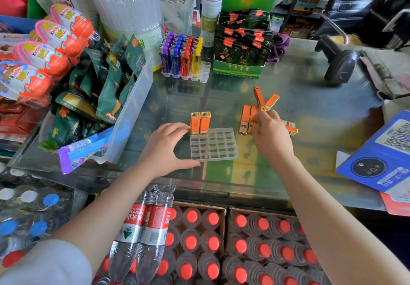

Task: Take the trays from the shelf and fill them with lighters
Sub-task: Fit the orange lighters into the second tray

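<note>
Shop worktop (310, 85): left hand (165, 147) braces the clear tray (214, 145), two lighters upright in its far-left slots; right hand (269, 134) pinches orange lighters (264, 100) just right, nearer the open slots.

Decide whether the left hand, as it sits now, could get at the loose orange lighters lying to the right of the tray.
Probably not easily. The left hand grips the tray at its left edge, and the lighters lie beyond the tray's far side, where the right hand already holds some.
</note>
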A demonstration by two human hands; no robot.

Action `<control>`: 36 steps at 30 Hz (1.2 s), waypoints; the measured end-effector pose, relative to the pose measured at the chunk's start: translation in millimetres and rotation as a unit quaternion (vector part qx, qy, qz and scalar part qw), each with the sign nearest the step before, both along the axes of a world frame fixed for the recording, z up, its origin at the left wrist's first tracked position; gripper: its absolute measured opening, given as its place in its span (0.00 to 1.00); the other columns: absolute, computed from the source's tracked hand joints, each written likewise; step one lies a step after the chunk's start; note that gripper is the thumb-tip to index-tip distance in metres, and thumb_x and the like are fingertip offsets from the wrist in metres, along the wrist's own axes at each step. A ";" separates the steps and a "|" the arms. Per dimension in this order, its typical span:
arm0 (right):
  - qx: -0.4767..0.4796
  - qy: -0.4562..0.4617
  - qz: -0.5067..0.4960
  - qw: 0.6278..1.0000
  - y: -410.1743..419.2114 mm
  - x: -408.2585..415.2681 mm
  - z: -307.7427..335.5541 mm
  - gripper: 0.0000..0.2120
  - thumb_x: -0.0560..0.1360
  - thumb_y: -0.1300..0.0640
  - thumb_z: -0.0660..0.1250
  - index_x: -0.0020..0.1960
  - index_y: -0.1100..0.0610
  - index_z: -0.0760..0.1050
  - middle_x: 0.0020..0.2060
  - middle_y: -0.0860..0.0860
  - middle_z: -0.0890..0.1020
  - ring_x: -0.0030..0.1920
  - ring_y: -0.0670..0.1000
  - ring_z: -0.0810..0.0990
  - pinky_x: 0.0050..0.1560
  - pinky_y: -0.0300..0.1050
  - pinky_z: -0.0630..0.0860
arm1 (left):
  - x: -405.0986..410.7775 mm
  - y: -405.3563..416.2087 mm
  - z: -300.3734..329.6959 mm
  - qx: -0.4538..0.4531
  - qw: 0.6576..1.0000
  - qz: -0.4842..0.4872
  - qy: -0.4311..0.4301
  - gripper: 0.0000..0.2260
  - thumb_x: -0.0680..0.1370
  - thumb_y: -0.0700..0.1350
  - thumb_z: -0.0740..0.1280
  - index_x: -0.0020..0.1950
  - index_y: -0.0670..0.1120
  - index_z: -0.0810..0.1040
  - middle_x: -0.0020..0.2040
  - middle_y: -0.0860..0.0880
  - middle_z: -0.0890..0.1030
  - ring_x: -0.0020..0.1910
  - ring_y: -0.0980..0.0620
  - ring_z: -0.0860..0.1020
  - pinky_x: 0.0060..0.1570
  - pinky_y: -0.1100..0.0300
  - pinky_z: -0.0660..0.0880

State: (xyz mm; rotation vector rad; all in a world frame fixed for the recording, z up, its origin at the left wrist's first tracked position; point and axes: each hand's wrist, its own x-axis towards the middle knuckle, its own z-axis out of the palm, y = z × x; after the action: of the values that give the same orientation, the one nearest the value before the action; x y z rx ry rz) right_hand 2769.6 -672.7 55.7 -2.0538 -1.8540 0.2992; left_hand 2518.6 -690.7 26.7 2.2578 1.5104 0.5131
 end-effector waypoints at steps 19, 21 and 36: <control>-0.070 -0.019 -0.060 0.996 29.7 -15.9 16.8 0.08 0.73 0.59 0.63 0.52 0.60 0.73 0.49 0.57 0.78 0.42 0.59 0.74 0.38 0.45 0.66 | -0.7 -1.0 0.6 0.002 1.000 0.000 -0.007 0.41 0.60 0.71 0.63 0.66 0.48 0.71 0.64 0.52 0.72 0.64 0.51 0.67 0.64 0.52 0.63; -0.010 0.076 -0.010 0.997 19.4 -15.7 16.6 0.07 0.72 0.59 0.66 0.50 0.58 0.76 0.47 0.56 0.79 0.38 0.53 0.72 0.38 0.42 0.67 | -0.9 -0.6 -0.3 0.006 1.000 -0.001 -0.007 0.41 0.60 0.71 0.63 0.65 0.47 0.71 0.64 0.52 0.73 0.64 0.50 0.67 0.63 0.51 0.64; 0.057 0.338 0.102 0.934 -38.1 -79.9 4.7 0.08 0.70 0.63 0.70 0.45 0.58 0.71 0.36 0.46 0.83 0.38 0.43 0.83 0.42 0.40 0.80 | -1.0 -3.8 0.2 -0.001 1.000 0.009 -0.001 0.39 0.61 0.64 0.72 0.65 0.44 0.69 0.64 0.48 0.71 0.65 0.49 0.67 0.65 0.52 0.63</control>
State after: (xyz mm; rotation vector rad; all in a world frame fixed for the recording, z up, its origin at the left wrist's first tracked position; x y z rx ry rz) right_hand 2689.7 -710.8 60.5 -1.4173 -1.5853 0.8162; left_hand 2517.6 -694.6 26.9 2.2434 1.5322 0.5192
